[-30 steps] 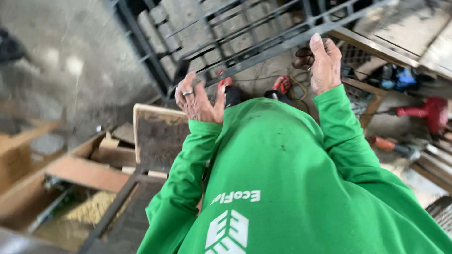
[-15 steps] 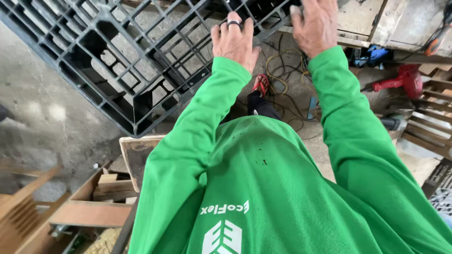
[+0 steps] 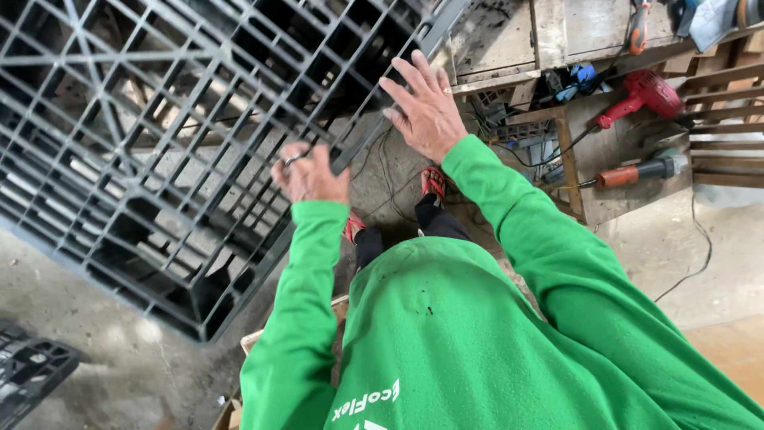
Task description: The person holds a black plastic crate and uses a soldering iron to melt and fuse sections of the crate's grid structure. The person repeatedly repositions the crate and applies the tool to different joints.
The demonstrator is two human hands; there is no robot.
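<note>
Step in hand looks like tipping or shifting the dark plastic grid pallet [image 3: 159, 159], which stands tilted on the concrete floor [image 3: 103, 358] at the person's left; left hand [image 3: 309, 173] curled tight on its near edge; right hand [image 3: 426, 107] flat, fingers spread, against that edge higher up. Next move likely calls for a firmer right-hand grip, feet clear of the loose cables [image 3: 382, 171].

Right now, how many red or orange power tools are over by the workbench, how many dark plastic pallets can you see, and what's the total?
Red or orange power tools: 2, a red drill and an orange-handled tool below it.
Dark plastic pallets: 2, the big pallet under the left hand and right hand, and a pallet corner at lower left.
Total: 4
</note>
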